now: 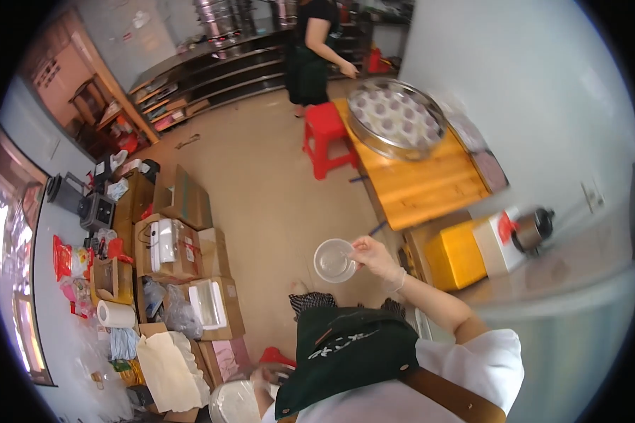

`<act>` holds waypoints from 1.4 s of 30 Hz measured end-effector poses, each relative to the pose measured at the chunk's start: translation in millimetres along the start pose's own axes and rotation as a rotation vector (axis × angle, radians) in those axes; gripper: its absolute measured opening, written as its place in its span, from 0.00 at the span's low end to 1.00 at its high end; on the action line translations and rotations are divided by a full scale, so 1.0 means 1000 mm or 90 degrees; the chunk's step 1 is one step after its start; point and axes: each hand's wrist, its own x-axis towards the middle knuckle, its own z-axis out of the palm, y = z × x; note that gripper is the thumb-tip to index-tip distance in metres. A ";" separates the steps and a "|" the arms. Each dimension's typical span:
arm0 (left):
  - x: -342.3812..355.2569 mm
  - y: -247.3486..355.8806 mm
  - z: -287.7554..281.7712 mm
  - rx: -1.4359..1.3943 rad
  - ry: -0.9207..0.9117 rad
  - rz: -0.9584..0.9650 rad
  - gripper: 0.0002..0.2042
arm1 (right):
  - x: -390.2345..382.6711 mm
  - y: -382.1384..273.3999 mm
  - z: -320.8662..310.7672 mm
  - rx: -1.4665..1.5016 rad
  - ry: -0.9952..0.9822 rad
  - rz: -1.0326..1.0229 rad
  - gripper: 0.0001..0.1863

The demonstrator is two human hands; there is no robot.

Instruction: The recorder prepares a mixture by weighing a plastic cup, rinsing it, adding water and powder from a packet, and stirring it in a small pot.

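1. Our right hand [374, 257] is raised in front of us, thumb and fingers pinched on the rim of a clear round plastic container [334, 260], which hangs out over the floor [275, 190] at about 9 o'clock from the hand.
2. Our left hand [264, 381] is low at the bottom of the view, near a stack of clear lids or containers [234, 403]; it is too blurred and too hidden by the green apron [346, 352] for us to tell whether it grips anything.
3. We judge the hold on the container thin: only the rim is pinched, and the wall looks flimsy. We do well to keep it level and squeeze lightly, so the rim does not buckle or slip.
4. The wooden table [423, 187] lies at 1 o'clock from the right hand, carrying a wide metal steamer tray [398, 116] of pale round buns. A red stool [326, 137] stands beside it at 12 o'clock; we should steer round it.
5. Another person [314, 49] stands at the table's far end, so we keep the container clear of their reach.
6. Open cardboard boxes [183, 247] crowd the floor at 9 o'clock.
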 end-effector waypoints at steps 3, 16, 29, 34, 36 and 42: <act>0.060 0.059 0.010 0.225 0.022 0.052 0.11 | 0.093 -0.031 0.044 0.011 -0.040 0.011 0.12; 0.390 0.493 0.224 0.088 0.041 0.067 0.11 | 0.384 -0.079 0.068 0.245 0.124 0.104 0.12; 0.569 0.649 0.327 0.646 -0.101 0.472 0.13 | 0.755 -0.228 0.089 0.205 0.088 0.064 0.09; 0.697 0.802 0.406 0.507 -0.077 0.416 0.11 | 0.849 -0.256 0.083 0.178 0.122 0.091 0.12; 0.750 0.862 0.428 0.470 -0.082 0.389 0.10 | 0.876 -0.258 0.077 0.209 0.195 0.063 0.12; 0.878 1.025 0.536 0.410 -0.133 0.287 0.10 | 0.921 -0.251 0.053 0.328 0.454 0.046 0.11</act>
